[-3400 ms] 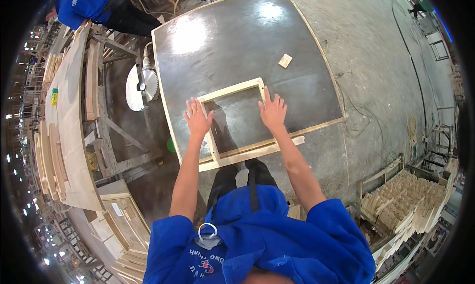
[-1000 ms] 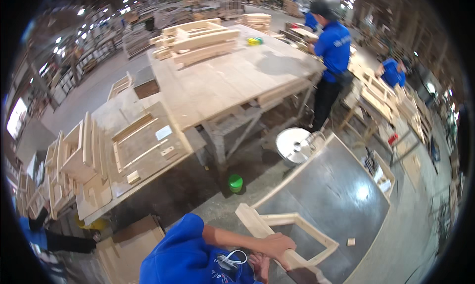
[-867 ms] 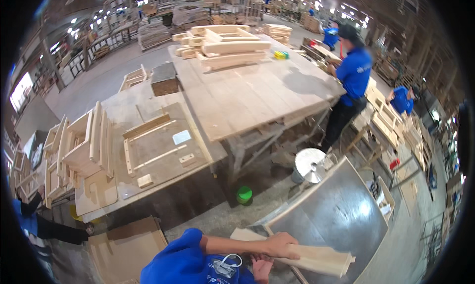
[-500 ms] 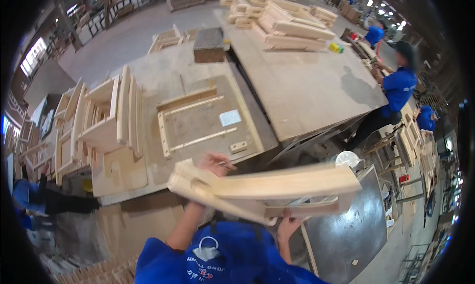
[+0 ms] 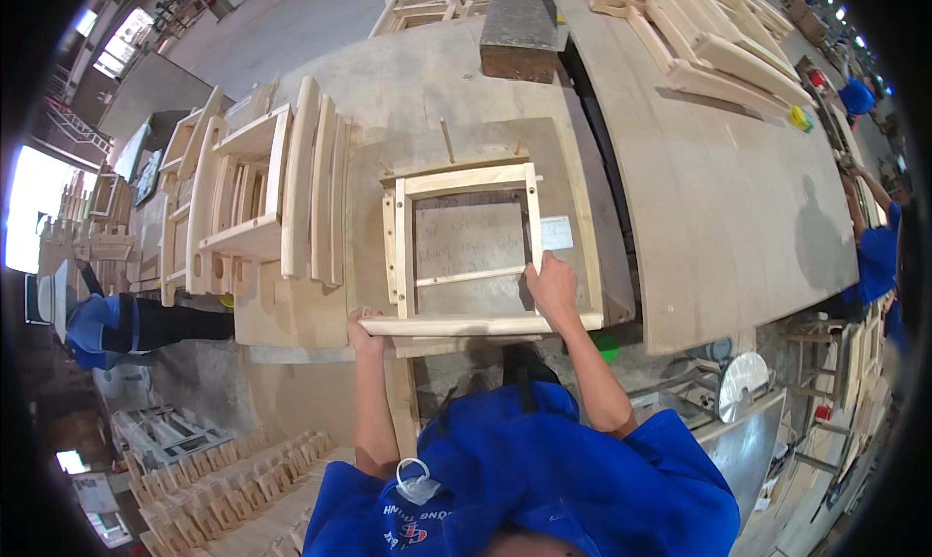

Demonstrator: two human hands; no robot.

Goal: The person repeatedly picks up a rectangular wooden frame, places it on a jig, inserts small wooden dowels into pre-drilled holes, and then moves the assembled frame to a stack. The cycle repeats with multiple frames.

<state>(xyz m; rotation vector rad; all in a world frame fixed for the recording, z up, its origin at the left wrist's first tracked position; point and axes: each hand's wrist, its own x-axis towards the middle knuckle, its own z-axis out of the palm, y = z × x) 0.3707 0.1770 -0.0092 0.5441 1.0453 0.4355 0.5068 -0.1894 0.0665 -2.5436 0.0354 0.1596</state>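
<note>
A pale wooden frame (image 5: 466, 324) lies on the near part of the workbench, over a jig of wooden strips (image 5: 390, 248) fixed to a board. Its thick near rail runs along the bench edge. My left hand (image 5: 365, 332) is closed around the left end of that rail, fingers partly hidden. At the near right corner, my right hand (image 5: 553, 290) grips the frame's right side bar. Through the frame's opening, handwriting shows on the board. A white paper card (image 5: 556, 233) lies just right of the frame, and thin wooden pegs (image 5: 447, 140) stand beyond it.
Assembled wooden frames (image 5: 248, 188) stand at the left of the bench. A dark-topped block (image 5: 520, 38) sits at the back. More frames (image 5: 709, 43) are stacked on the right table (image 5: 718, 227), beyond a gap. People in blue work at far left and right.
The wooden frame, held tilted in front of my body before, now lies flat over the jig. My hands have moved with it onto the bench, and the view has swung left.
</note>
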